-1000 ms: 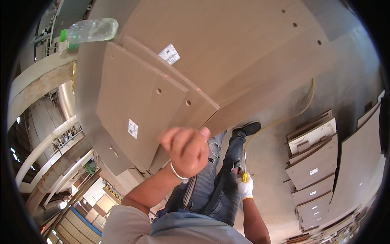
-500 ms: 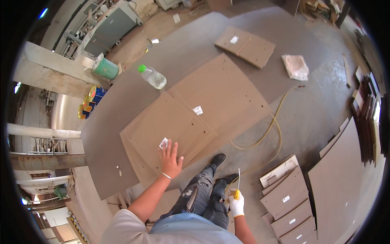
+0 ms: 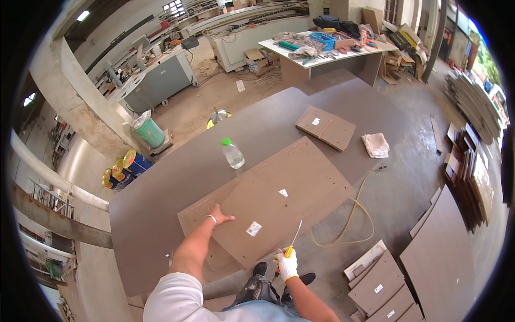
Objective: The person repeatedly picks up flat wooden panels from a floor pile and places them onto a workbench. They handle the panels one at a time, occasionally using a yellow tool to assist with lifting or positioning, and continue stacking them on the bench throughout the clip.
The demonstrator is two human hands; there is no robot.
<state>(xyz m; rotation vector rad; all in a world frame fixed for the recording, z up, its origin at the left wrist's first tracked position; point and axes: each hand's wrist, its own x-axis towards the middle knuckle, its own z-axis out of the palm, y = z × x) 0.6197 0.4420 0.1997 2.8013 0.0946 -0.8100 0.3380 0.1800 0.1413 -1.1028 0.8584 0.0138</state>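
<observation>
My left hand (image 3: 219, 216) is bare and lies with fingers apart on the left edge of a brown board (image 3: 247, 201), the top one of several overlapping boards with drilled holes and white labels. My right hand (image 3: 287, 264), in a white knit glove, is closed around a screwdriver (image 3: 289, 250) with a yellow handle. Its thin metal shaft points up and away, over the near edge of the boards. Something orange shows below the glove, too small to name. Beyond the boards stands a clear bottle (image 3: 234, 155) with a green cap.
The boards lie on a large brown worktop (image 3: 161, 214). A small stack of boards (image 3: 325, 127) and a folded pale cloth (image 3: 375, 145) lie at its far right. A yellow hose (image 3: 351, 225) loops beside it. More boards (image 3: 378, 284) lean at the right; paint cans (image 3: 137, 162) stand left.
My view has tilted up. My left hand has gone from beside the near label to the board's left edge, and the top board has shifted and turned. The screwdriver is now nearer the boards.
</observation>
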